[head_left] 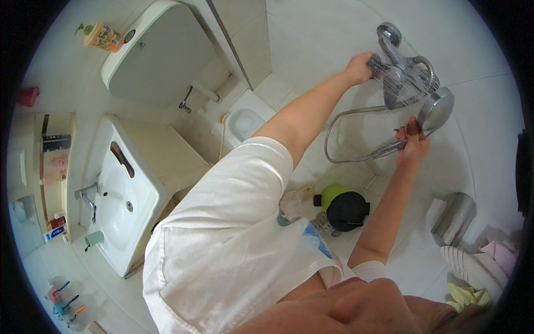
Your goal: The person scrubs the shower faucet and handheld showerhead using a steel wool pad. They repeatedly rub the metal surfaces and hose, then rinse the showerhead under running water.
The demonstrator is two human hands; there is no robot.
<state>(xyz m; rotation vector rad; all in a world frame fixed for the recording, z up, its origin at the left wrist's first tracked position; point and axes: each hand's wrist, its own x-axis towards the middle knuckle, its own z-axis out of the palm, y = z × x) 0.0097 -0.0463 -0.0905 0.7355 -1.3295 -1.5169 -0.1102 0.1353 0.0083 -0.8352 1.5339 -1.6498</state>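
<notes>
A chrome shower head (436, 109) sprays water toward the upper left. My right hand (413, 142) grips its handle (388, 148), and a small dark thing shows by the fingers, too unclear to name. In the spray, my left hand (359, 69) holds a dark object (376, 64); the water blurs its shape. Just beyond that hand, a chrome shower mixer (394, 79) is fixed to the tiled wall. A flexible metal hose (331, 133) loops from below the mixer to the shower handle.
Below my arms stand a black container (348, 211) and a lime-green one (333, 193). A squat toilet (246, 120) lies beyond my left arm. At left are a white sink (119, 225) and a cistern (167, 58). A metal paper holder (457, 219) juts out at right.
</notes>
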